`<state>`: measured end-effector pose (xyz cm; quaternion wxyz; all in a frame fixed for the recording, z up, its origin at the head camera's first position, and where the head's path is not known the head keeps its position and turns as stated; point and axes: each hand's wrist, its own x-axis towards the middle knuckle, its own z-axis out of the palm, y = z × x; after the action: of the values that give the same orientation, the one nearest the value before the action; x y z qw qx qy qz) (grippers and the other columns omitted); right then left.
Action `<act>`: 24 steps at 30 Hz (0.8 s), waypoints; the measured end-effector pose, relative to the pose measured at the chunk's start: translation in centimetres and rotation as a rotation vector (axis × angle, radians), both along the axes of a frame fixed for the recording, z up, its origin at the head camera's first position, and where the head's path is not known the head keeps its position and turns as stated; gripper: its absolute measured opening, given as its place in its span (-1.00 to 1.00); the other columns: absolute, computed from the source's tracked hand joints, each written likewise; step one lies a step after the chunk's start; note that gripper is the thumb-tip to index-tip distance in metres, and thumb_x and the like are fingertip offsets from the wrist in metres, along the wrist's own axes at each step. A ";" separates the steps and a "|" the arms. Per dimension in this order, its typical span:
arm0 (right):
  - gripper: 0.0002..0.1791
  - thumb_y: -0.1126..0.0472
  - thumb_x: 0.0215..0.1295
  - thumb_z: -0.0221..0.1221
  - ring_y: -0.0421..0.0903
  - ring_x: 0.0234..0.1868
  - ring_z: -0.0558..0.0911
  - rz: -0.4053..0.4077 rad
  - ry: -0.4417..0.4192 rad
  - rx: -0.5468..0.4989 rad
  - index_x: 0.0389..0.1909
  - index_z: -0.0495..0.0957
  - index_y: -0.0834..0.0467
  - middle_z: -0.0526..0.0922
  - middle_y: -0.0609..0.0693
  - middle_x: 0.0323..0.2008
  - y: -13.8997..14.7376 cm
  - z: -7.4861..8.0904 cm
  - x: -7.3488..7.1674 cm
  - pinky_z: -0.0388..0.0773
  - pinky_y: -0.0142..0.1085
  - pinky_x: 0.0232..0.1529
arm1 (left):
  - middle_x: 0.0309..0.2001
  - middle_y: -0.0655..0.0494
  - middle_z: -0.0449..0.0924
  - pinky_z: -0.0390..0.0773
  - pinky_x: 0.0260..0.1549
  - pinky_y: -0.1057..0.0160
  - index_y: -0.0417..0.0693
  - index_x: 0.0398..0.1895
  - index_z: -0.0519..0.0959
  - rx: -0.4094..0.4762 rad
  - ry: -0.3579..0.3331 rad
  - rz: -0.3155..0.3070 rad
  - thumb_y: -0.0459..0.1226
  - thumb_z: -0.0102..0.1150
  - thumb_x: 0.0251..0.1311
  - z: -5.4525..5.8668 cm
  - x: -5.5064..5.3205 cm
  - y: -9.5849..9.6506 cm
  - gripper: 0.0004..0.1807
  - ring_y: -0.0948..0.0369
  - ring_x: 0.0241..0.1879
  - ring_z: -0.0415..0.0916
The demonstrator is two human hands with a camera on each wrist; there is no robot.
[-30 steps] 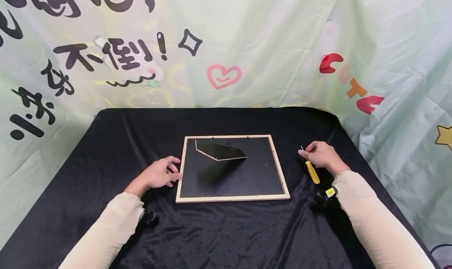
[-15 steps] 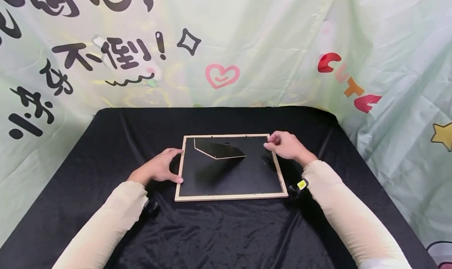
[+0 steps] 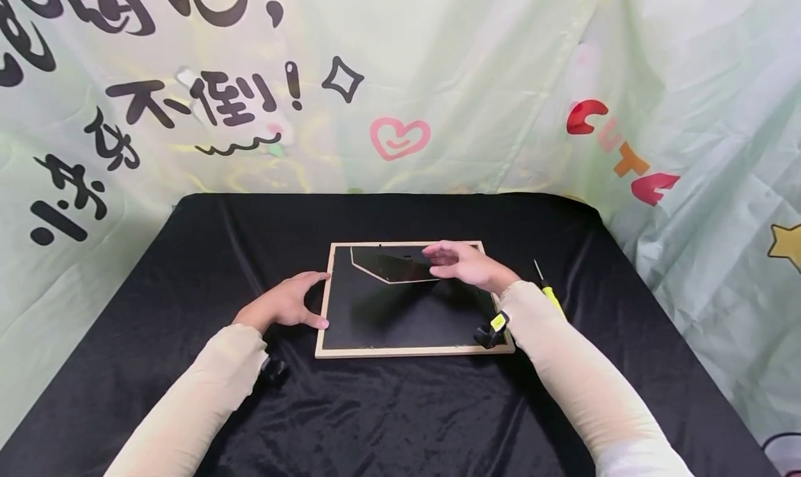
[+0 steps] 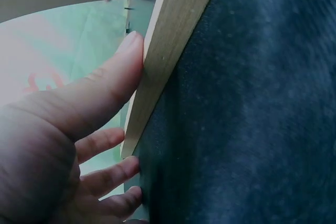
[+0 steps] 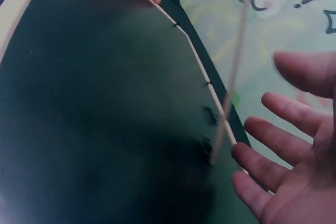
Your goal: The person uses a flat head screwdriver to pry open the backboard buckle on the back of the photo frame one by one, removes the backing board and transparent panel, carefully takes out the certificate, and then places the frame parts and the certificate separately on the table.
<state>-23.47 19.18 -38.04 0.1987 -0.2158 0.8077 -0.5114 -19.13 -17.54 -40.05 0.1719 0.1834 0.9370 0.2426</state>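
A picture frame [image 3: 400, 352] with a pale wooden rim lies back side up on black cloth, its hinged stand leg [image 3: 388, 263] raised off the black backing. At the frame's left edge, my left hand [image 3: 284, 302] touches the rim with thumb and fingers spread; in the left wrist view the thumb [image 4: 113, 80] lies against the wooden side. My right hand [image 3: 466, 265] is over the backing's upper right, beside the stand leg. Its spread fingers [image 5: 268, 163] hold nothing in the right wrist view. Whether they touch the leg, I cannot tell.
To the right of the frame, a screwdriver [image 3: 551, 295] with a yellow handle lies on the cloth, partly hidden by the right sleeve [image 3: 576, 359]. Behind the table hangs a pale green printed curtain [image 3: 482, 81].
My right hand let go of the screwdriver on the right and moved left, past the frame's right edge to the stand leg. My left hand came onto the left rim and stays there.
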 end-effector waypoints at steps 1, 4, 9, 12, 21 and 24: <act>-0.47 0.38 0.30 0.18 0.23 0.33 0.31 0.008 0.015 0.009 0.26 0.31 0.42 0.35 0.35 0.28 -0.3 -0.3 -0.1 0.23 0.04 0.31 | 0.38 -0.28 0.17 0.18 0.28 -0.14 -0.19 0.42 0.21 0.003 0.003 -0.002 -0.07 0.57 -0.16 0.0 0.0 0.0 0.06 -0.19 0.37 0.10; -0.39 0.42 0.22 0.20 0.22 0.38 0.24 0.035 0.068 0.065 0.30 0.30 0.36 0.31 0.27 0.33 -1.4 -0.9 0.0 0.16 0.03 0.35 | 0.38 -0.27 0.18 0.18 0.28 -0.13 -0.18 0.41 0.22 0.005 0.006 0.002 -0.08 0.57 -0.17 0.0 0.1 0.0 0.05 -0.18 0.37 0.11; -0.24 0.41 0.09 0.24 0.10 0.41 0.21 0.121 0.186 0.263 0.37 0.29 0.15 0.27 0.12 0.39 -2.9 -0.6 0.6 0.17 -0.01 0.35 | 0.37 -0.26 0.20 0.20 0.28 -0.12 -0.20 0.40 0.23 -0.001 0.015 -0.010 -0.16 0.56 -0.16 0.0 -0.1 0.3 0.01 -0.18 0.36 0.13; -0.25 0.33 0.10 0.29 0.05 0.39 0.25 0.192 0.307 0.399 0.37 0.31 0.09 0.31 0.09 0.36 -3.6 -0.3 1.1 0.22 -0.03 0.32 | 0.36 -0.26 0.21 0.21 0.27 -0.13 -0.20 0.39 0.23 -0.004 0.019 -0.010 -0.21 0.56 -0.16 0.1 -0.2 0.4 0.00 -0.18 0.35 0.15; -0.34 0.30 0.18 0.33 0.04 0.35 0.30 0.303 0.450 0.535 0.32 0.36 0.11 0.39 0.08 0.28 -5.0 -0.5 1.6 0.24 -0.11 0.32 | 0.36 -0.25 0.21 0.22 0.26 -0.15 -0.21 0.39 0.24 0.001 0.016 -0.012 -0.15 0.57 -0.17 -0.1 0.0 0.1 0.02 -0.19 0.35 0.15; -0.38 0.35 0.22 0.25 0.01 0.30 0.35 0.282 0.462 0.485 0.32 0.35 0.11 0.40 0.07 0.24 -4.7 -0.4 1.5 0.29 -0.10 0.28 | 0.37 -0.24 0.21 0.21 0.27 -0.14 -0.21 0.40 0.23 0.012 0.018 -0.016 -0.10 0.57 -0.18 -0.3 0.1 -0.1 0.04 -0.17 0.35 0.14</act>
<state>-21.95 14.53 -38.46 0.1250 -0.3814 0.8915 -0.2102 -19.07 -17.61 -40.32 0.1641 0.1942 0.9356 0.2451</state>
